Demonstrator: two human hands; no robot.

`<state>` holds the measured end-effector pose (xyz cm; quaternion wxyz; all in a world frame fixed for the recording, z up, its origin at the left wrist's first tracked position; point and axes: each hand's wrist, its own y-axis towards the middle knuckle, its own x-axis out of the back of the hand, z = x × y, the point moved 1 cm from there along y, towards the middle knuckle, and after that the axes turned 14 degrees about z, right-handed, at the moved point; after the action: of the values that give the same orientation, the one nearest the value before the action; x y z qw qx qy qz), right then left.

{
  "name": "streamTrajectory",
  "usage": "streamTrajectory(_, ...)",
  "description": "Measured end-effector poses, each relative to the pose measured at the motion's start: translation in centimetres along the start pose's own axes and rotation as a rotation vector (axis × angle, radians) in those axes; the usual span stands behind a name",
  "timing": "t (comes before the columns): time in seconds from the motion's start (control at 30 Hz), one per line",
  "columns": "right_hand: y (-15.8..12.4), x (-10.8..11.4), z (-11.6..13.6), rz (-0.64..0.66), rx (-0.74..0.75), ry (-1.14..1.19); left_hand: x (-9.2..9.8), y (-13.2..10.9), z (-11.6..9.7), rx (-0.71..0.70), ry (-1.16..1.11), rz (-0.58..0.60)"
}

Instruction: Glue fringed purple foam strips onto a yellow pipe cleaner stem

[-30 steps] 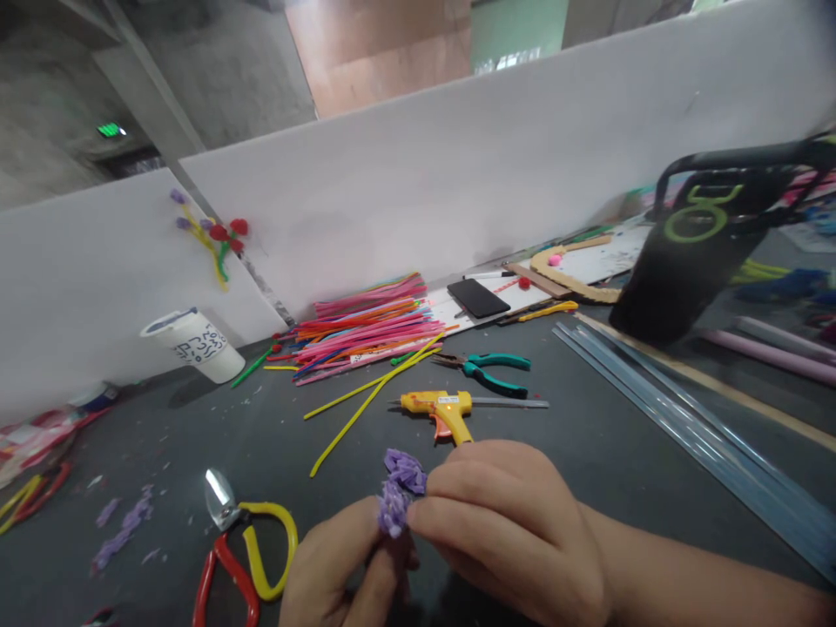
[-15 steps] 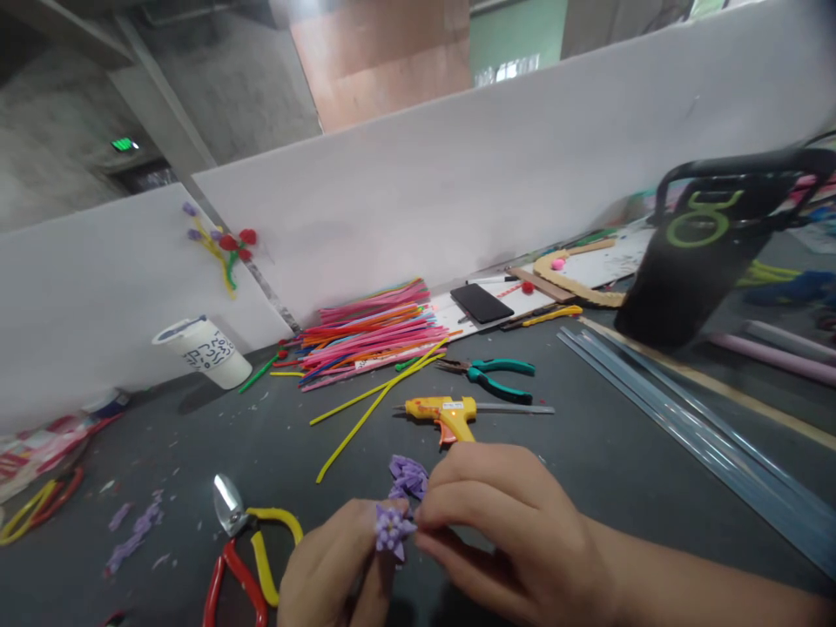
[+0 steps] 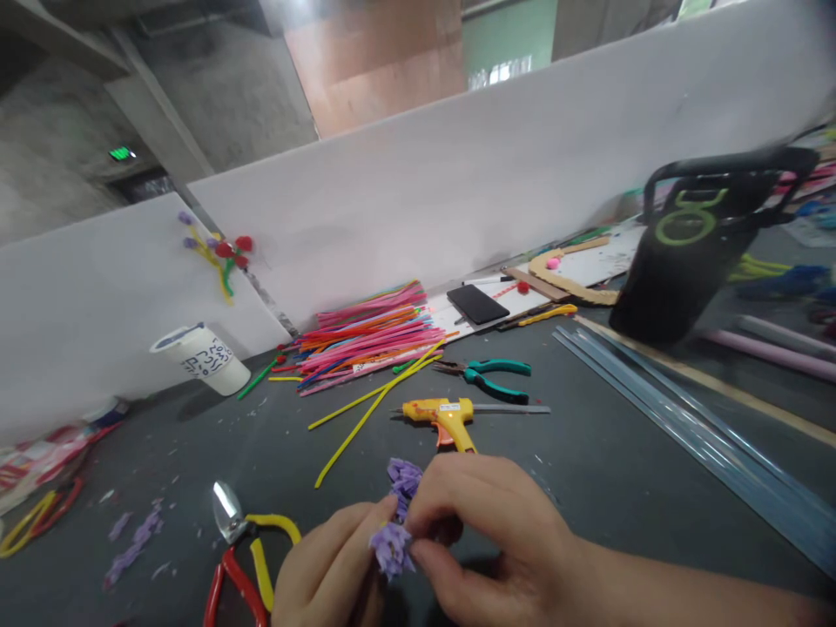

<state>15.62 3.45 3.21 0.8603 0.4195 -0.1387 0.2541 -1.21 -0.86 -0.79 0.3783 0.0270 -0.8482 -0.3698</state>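
Low in the head view, both hands work a small purple fuzzy piece (image 3: 394, 542) made of twisted pipe cleaner. My left hand (image 3: 330, 570) pinches it from the left. My right hand (image 3: 483, 535) closes its fingertips on it from the right. A second purple tuft (image 3: 405, 476) sticks up just above the fingers. Directly beyond the hands a yellow glue gun (image 3: 444, 412) lies on the dark table (image 3: 601, 444).
Red-and-yellow cutters (image 3: 243, 544) lie left of my hands, teal pliers (image 3: 489, 374) and loose yellow pipe cleaners (image 3: 366, 405) beyond. A bright pipe-cleaner pile (image 3: 369, 335), a phone (image 3: 478, 302) and a white cup (image 3: 199, 357) sit by the white partition. Clear sticks (image 3: 685, 418) and a black bag (image 3: 692, 252) lie right.
My fingers have turned and reworked the purple piece, which sits slightly lower between the hands. The view has shifted a little; nothing on the table has moved.
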Motion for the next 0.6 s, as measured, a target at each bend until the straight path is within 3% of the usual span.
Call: streamTrajectory(0.6, 0.03, 0.47, 0.11, 0.098, -0.031, 0.089, 0.10, -0.16, 0.18, -0.054, 0.091, 0.045)
